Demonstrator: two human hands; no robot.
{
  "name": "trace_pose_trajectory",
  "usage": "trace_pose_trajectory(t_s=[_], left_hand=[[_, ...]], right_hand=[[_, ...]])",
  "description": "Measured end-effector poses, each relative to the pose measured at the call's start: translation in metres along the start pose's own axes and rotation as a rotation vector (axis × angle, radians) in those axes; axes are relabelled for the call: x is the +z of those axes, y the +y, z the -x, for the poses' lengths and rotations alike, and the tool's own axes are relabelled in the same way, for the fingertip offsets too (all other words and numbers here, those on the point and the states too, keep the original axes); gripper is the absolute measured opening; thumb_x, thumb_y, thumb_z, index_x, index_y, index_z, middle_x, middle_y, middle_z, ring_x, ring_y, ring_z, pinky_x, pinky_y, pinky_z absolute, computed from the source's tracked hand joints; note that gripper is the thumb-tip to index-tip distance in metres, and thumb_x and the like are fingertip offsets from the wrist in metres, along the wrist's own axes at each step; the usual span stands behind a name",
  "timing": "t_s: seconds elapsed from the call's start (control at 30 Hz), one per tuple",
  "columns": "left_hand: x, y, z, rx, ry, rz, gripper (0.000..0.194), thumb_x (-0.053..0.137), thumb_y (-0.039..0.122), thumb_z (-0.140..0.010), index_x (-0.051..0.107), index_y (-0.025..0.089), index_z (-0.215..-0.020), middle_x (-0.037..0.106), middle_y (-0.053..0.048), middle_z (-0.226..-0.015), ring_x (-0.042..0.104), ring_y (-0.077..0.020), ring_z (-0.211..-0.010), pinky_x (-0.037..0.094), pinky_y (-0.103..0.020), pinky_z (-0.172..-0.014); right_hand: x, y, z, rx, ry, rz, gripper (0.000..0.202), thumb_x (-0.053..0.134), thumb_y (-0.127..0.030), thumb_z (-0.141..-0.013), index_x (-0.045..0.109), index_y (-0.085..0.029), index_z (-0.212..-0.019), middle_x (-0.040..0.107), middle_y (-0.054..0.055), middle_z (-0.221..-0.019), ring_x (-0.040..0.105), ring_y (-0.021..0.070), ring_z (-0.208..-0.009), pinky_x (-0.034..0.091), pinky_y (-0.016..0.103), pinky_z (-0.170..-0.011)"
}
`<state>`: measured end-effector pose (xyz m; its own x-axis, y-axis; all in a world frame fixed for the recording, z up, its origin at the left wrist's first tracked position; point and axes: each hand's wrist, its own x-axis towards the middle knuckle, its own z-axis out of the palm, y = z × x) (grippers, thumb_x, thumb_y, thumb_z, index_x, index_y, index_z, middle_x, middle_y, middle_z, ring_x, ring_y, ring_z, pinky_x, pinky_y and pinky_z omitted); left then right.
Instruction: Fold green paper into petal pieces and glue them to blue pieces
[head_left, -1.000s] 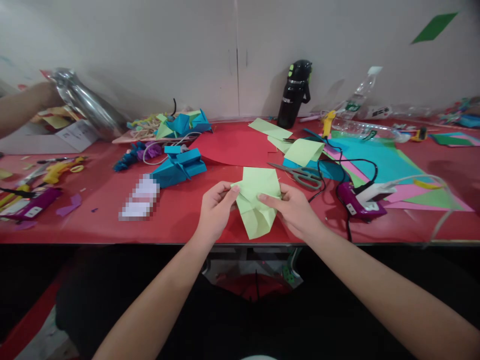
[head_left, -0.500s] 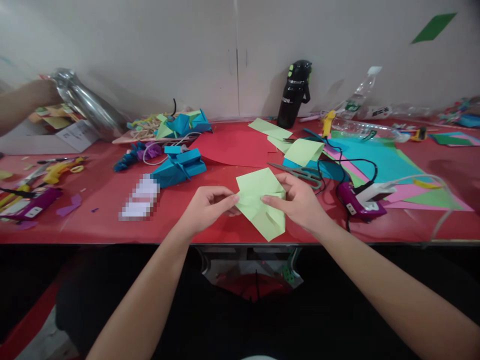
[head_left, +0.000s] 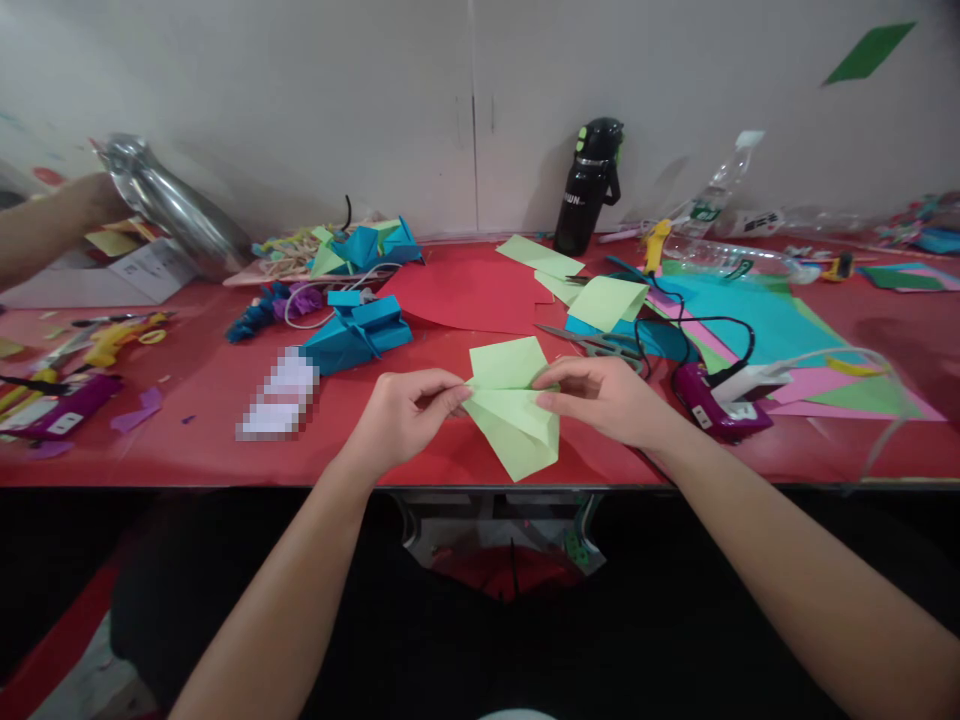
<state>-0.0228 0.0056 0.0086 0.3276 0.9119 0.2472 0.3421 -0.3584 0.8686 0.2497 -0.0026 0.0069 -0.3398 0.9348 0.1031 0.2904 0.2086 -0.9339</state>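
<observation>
A pale green sheet of folded paper (head_left: pixel 511 432) is held above the front of the red table (head_left: pixel 202 400), creased across its middle. My left hand (head_left: pixel 411 415) pinches its left corner between thumb and fingers. On the opposite edge, my right hand (head_left: pixel 600 400) grips the paper at the end of the same crease. The upper part stands up behind the crease and the lower part slopes toward me. Left of my hands lies a blue folded paper piece (head_left: pixel 356 335). Scissors (head_left: pixel 600 343) rest just beyond my right hand.
At right are a purple power strip (head_left: pixel 720 405) with cables and several coloured sheets (head_left: pixel 757 315). A black bottle (head_left: pixel 589 190) stands by the wall. On the left lie a glue gun (head_left: pixel 124 340) and a steel jug (head_left: pixel 180 210), near another person's hand (head_left: pixel 97 200).
The green paper has bent along its middle crease, and its lower part has swung slightly left. My right hand has shifted its hold to the crease's end. The other person's hand moved slightly.
</observation>
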Motion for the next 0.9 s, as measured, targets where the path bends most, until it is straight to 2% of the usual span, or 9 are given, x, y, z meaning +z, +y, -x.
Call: trace_pose_trajectory(t_s=[0.2,0.4,0.5,0.6,0.77,0.9], left_hand=[[-0.002,-0.001,0.0,-0.005,-0.001,0.003,0.016,0.072,0.035,-0.086,0.08,0.021,-0.085,0.079,-0.006,-0.086,0.075,-0.0235,-0.08,0.061,-0.029,-0.074],[-0.004,0.009,-0.001,0.025,-0.059,-0.023,0.016,0.07,0.033,-0.088,0.08,0.021,-0.083,0.078,-0.005,-0.079,0.074,-0.021,-0.071,0.06,-0.026,-0.068],[-0.003,0.012,-0.001,0.007,-0.062,0.033,0.017,0.07,0.033,-0.087,0.08,0.021,-0.082,0.078,-0.005,-0.077,0.074,-0.0209,-0.069,0.061,-0.028,-0.067],[-0.004,0.011,-0.001,-0.028,-0.073,0.072,0.017,0.071,0.034,-0.086,0.08,0.02,-0.081,0.077,-0.006,-0.077,0.074,-0.0216,-0.069,0.062,-0.028,-0.067],[-0.014,0.011,-0.002,-0.041,-0.029,0.046,0.016,0.073,0.033,-0.084,0.08,0.02,-0.079,0.077,-0.005,-0.074,0.074,-0.0211,-0.069,0.062,-0.028,-0.068],[-0.018,0.015,-0.002,0.002,0.014,-0.01,0.016,0.072,0.032,-0.086,0.08,0.02,-0.079,0.077,-0.004,-0.073,0.074,-0.0206,-0.068,0.061,-0.027,-0.067]], right_hand=[[-0.007,-0.005,-0.001,0.089,-0.047,0.035,0.025,0.079,-0.044,-0.078,0.075,-0.02,-0.085,0.075,0.007,-0.094,0.07,0.0244,-0.088,0.056,0.039,-0.084],[-0.017,-0.008,0.001,0.051,-0.128,0.09,0.023,0.073,-0.045,-0.084,0.073,-0.021,-0.084,0.074,0.004,-0.09,0.068,0.0218,-0.085,0.055,0.037,-0.081],[-0.017,-0.009,0.0,0.061,-0.137,0.097,0.025,0.071,-0.045,-0.086,0.077,-0.022,-0.091,0.076,0.005,-0.097,0.069,0.0233,-0.091,0.055,0.038,-0.084],[-0.015,-0.008,-0.001,0.024,-0.153,0.113,0.026,0.072,-0.047,-0.084,0.079,-0.022,-0.089,0.075,0.006,-0.095,0.068,0.0227,-0.086,0.055,0.038,-0.081],[-0.018,-0.004,0.0,0.045,-0.065,0.108,0.028,0.075,-0.05,-0.081,0.075,-0.022,-0.079,0.075,0.005,-0.09,0.068,0.023,-0.085,0.055,0.039,-0.082],[-0.016,-0.004,0.0,0.093,0.049,-0.081,0.032,0.073,-0.053,-0.084,0.073,-0.022,-0.088,0.074,0.006,-0.095,0.068,0.0219,-0.089,0.056,0.039,-0.088]])
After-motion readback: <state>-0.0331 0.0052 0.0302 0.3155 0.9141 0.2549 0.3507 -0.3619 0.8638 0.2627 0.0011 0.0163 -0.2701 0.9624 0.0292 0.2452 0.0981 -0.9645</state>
